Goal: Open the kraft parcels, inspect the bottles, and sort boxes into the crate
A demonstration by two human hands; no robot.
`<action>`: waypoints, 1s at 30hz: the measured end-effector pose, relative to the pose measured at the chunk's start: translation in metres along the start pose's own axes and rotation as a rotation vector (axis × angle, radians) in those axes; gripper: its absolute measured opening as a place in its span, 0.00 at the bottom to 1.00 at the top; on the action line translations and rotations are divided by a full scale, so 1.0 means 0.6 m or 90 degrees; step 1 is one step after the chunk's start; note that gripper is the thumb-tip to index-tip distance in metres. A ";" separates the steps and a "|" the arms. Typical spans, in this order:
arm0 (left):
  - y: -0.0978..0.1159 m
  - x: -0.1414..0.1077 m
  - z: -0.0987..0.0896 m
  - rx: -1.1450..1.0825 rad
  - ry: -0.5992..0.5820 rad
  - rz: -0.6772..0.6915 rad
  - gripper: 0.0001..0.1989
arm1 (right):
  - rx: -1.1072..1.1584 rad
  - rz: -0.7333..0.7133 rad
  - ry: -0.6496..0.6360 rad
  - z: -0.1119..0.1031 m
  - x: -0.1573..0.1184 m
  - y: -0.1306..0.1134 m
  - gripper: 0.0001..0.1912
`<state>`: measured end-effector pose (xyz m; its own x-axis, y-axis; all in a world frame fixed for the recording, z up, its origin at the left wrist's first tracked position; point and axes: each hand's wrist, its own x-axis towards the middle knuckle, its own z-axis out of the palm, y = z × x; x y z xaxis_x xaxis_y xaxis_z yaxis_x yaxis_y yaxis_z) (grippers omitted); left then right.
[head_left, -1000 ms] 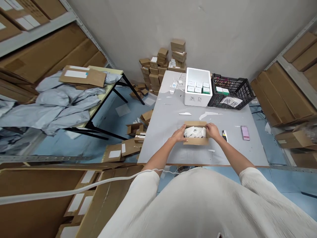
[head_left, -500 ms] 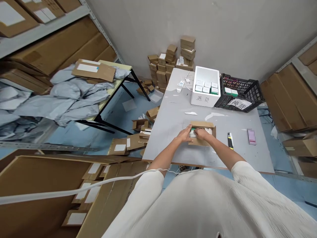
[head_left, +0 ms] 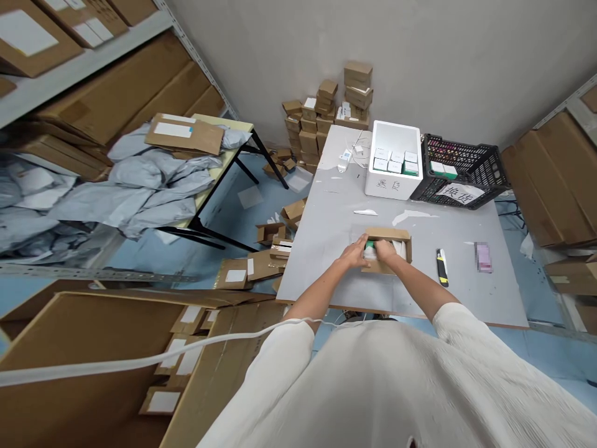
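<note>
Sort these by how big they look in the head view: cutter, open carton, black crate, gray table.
Gray table
Black crate
Open carton, partly covered by the left hand and right hand
Cutter, smallest

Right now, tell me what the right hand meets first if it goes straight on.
The right hand would probably meet the green-and-white item in the open carton, with the left hand beyond; depth inside is unclear.
</note>
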<state>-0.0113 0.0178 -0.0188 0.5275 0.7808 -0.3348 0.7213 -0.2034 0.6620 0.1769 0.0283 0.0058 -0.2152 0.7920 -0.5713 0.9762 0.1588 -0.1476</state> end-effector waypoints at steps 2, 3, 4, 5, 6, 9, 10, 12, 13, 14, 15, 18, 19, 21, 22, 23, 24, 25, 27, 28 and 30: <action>0.001 0.000 0.002 0.002 -0.001 -0.001 0.74 | -0.015 0.013 0.001 -0.001 -0.002 -0.006 0.17; 0.001 0.000 0.002 0.001 -0.001 -0.001 0.73 | -0.020 0.015 0.002 -0.002 -0.002 -0.009 0.20; 0.001 0.000 0.003 0.001 0.000 -0.001 0.73 | -0.020 0.012 0.004 -0.003 -0.003 -0.011 0.23; 0.000 0.000 0.004 -0.001 0.001 -0.001 0.74 | -0.020 0.011 0.004 -0.004 -0.004 -0.013 0.25; 0.000 0.000 0.005 -0.003 0.001 -0.001 0.74 | -0.020 0.011 0.002 -0.005 -0.004 -0.015 0.25; -0.003 0.001 0.009 -0.006 0.000 0.001 0.74 | -0.018 0.019 -0.002 -0.007 -0.002 -0.016 0.19; -0.004 0.001 0.009 -0.006 -0.001 0.001 0.74 | -0.017 0.021 -0.002 -0.007 -0.001 -0.016 0.19; -0.005 0.000 0.010 -0.005 -0.002 -0.001 0.74 | -0.018 0.023 -0.003 -0.005 0.002 -0.016 0.20; -0.005 0.000 0.011 -0.004 -0.002 -0.003 0.74 | -0.019 0.022 -0.004 -0.003 0.004 -0.016 0.21; -0.004 0.000 0.011 -0.004 -0.003 -0.004 0.75 | -0.021 0.020 -0.005 -0.001 0.005 -0.016 0.22; -0.003 0.000 0.011 -0.004 -0.005 -0.005 0.75 | -0.022 0.019 -0.006 0.002 0.006 -0.016 0.23; 0.000 -0.001 0.011 -0.001 -0.004 -0.006 0.75 | -0.032 0.021 -0.006 0.009 0.009 -0.019 0.24; 0.000 -0.001 0.011 -0.001 -0.003 -0.007 0.75 | -0.039 0.021 -0.006 0.010 0.009 -0.020 0.25; 0.001 -0.002 0.011 -0.002 -0.003 -0.010 0.75 | -0.055 0.017 -0.006 0.008 0.011 -0.022 0.29; 0.000 -0.002 0.012 -0.004 -0.003 -0.011 0.76 | -0.061 0.013 -0.007 0.006 0.012 -0.023 0.30; 0.000 -0.002 0.012 -0.007 -0.002 -0.011 0.76 | -0.065 0.008 -0.010 0.004 0.012 -0.024 0.30; -0.001 -0.002 0.012 -0.011 0.000 -0.009 0.77 | -0.067 0.004 -0.012 0.001 0.013 -0.025 0.30; -0.002 -0.002 0.012 -0.014 0.003 -0.006 0.77 | -0.070 0.001 -0.013 -0.001 0.013 -0.026 0.30; -0.003 -0.003 0.012 -0.020 0.008 0.001 0.78 | -0.079 -0.005 -0.013 -0.003 0.013 -0.029 0.28; -0.003 -0.004 0.012 -0.021 0.009 0.002 0.78 | -0.084 -0.007 -0.010 -0.003 0.013 -0.031 0.28; -0.003 -0.006 0.013 -0.021 0.011 0.000 0.79 | -0.094 -0.011 0.000 -0.001 0.011 -0.034 0.28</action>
<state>-0.0110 0.0111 -0.0239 0.5192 0.7913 -0.3229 0.7057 -0.1838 0.6843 0.1554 0.0305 0.0058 -0.2325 0.7885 -0.5694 0.9655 0.2577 -0.0373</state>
